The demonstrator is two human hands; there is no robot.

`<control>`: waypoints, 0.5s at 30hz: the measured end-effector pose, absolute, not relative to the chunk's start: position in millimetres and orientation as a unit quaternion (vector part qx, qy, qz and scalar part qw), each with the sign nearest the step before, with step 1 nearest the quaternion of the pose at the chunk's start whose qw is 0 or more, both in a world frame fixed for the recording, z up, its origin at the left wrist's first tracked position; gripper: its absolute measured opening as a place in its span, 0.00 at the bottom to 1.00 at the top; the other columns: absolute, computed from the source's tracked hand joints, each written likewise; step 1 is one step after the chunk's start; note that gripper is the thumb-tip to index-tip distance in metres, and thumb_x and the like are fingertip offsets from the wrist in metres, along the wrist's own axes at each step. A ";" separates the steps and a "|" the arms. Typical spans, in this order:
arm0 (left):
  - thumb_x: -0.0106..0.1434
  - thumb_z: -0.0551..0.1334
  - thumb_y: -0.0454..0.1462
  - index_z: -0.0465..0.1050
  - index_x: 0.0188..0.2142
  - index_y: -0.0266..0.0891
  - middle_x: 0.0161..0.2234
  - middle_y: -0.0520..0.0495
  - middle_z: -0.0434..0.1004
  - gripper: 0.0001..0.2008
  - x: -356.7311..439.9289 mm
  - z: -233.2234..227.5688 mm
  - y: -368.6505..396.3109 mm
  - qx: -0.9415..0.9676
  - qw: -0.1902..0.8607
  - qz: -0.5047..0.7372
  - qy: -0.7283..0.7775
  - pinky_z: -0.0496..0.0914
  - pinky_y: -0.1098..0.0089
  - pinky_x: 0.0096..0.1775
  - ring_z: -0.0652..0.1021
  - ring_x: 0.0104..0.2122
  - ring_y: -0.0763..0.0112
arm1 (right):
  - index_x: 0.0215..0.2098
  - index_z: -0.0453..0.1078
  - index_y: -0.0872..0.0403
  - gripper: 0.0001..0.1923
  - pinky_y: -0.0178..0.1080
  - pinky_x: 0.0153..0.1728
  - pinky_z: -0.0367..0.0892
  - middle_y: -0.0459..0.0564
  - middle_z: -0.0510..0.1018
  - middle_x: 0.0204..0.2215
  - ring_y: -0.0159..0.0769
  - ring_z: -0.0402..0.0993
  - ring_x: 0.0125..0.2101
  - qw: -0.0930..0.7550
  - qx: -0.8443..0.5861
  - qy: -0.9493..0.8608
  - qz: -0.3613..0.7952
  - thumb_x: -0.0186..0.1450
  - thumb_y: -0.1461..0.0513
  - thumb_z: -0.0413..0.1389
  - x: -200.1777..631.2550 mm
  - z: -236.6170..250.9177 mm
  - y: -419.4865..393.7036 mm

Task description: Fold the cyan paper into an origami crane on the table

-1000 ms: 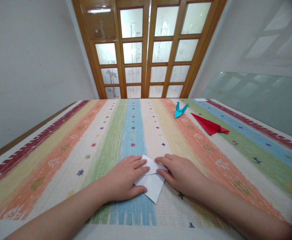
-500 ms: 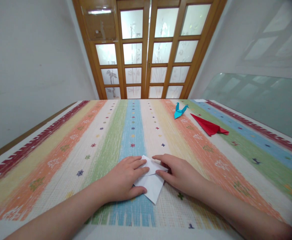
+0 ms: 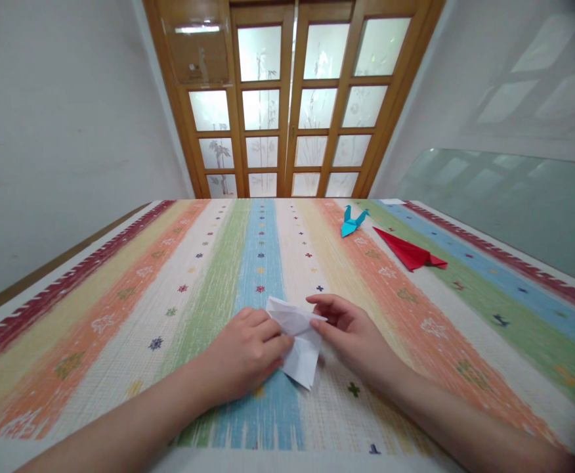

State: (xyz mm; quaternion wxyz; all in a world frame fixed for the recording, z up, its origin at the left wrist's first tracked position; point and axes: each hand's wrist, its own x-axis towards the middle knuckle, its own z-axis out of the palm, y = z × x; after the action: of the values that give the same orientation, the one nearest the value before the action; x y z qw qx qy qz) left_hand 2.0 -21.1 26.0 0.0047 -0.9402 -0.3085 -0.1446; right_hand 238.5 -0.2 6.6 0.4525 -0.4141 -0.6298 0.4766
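The left grip is drawn nearly closed on the left edge of the folded white paper; one digit lies on top, while the other fingertips and the underside of the hold are hidden. Its forearm is cut off at the bottom of the view. The paper sits between both grips, low over the cloth-covered worktop, its inner folds hard to make out. Its long axis runs from beyond the left grip to a narrow tip pointing towards the person, slightly rightward. The right grip is partly open: its thumb meets the paper's right corner and its forefinger stands apart, but curled fingers hide whether it holds anything. Well beyond this grip lies a blue paper figure, two prongs pointing away; beyond and farther right, a red folded paper points far-left
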 end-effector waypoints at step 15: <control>0.66 0.59 0.56 0.70 0.54 0.38 0.49 0.39 0.74 0.28 10.4 28.9 -30.6 -0.698 -0.567 -0.323 -0.294 0.70 0.64 0.44 0.74 0.44 0.60 | 0.45 0.74 0.55 0.10 0.58 0.62 0.60 0.50 0.80 0.32 0.41 0.76 0.48 0.439 -0.104 -0.892 0.020 0.70 0.68 0.52 237.9 27.4 -31.7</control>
State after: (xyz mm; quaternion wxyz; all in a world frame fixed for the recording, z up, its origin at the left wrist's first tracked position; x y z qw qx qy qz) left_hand 10.4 -30.6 28.9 -0.5673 -0.6979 -0.2941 -0.3235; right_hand 237.9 -31.7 27.4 0.4390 -0.1040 -0.8923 0.0196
